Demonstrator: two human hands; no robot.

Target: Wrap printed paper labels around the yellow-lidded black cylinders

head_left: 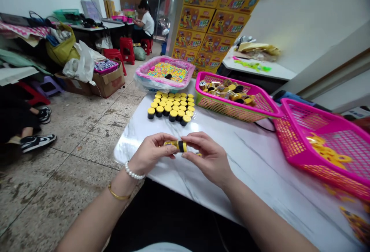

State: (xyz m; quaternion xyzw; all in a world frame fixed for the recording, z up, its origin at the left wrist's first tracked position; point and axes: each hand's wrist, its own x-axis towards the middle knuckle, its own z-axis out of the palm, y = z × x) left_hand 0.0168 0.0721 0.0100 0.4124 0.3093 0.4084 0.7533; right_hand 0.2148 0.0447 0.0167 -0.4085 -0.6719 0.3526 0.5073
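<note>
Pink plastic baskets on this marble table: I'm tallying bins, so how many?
3. A film-lined pink basket of coloured beads, farthest; a pink-rimmed mesh basket of small jars beside it; a bigger pink mesh basket of yellow pieces, far right. None seems hidden.

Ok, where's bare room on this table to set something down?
Bare marble lies between the jars and the tube in the left hand and right hand, and in a wide strip right of them, before the near basket. Crowded: the far end, where jars, bead tub and far basket sit close; the near basket fills the right edge.
</note>
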